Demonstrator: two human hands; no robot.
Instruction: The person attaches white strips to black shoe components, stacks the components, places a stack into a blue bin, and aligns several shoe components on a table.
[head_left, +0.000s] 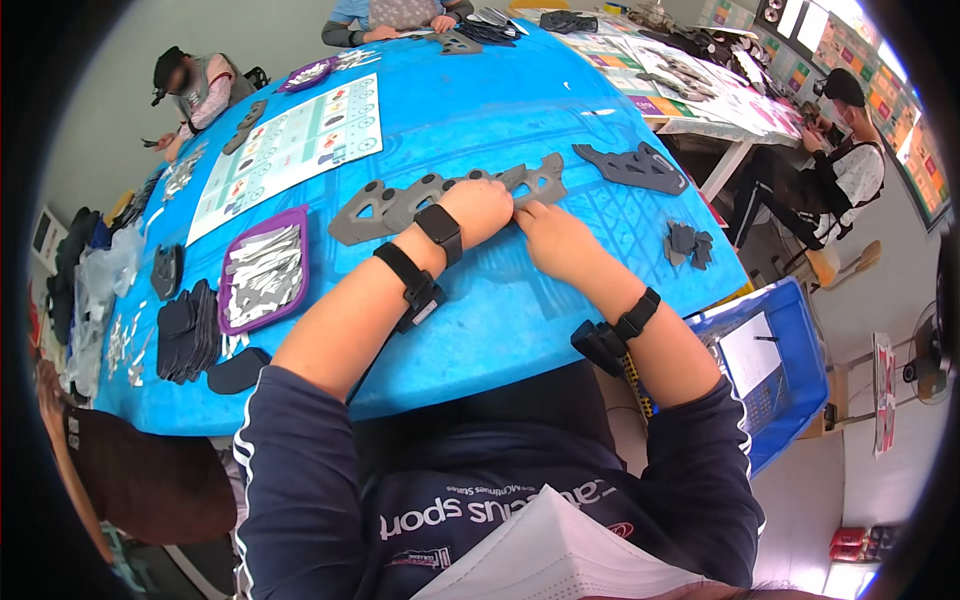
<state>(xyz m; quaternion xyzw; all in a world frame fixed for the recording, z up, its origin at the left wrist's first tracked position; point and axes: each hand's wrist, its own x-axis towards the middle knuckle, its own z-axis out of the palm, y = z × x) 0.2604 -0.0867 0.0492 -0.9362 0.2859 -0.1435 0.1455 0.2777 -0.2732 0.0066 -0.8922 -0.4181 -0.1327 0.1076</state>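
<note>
A long grey piece with cut-out holes and dark round spots (367, 213) lies flat on the blue-covered table (450, 330) before me. My left hand (478, 208) is closed over its middle, knuckles up, fingertips mostly hidden. Right beside it, my right hand (555, 240) pinches at the near edge of the same piece, its thumb and fingers close to the left hand. What lies between the fingertips is too small to make out. Farther right rests a darker grey cut-out piece (630, 168), apart from both hands.
Left of my arms are a purple tray (304, 262) of white and grey strips, dark pads (188, 332) and a printed sheet (300, 150). Grey scraps (688, 244) lie at right, above a blue crate (790, 370). Other people (205, 90) work around.
</note>
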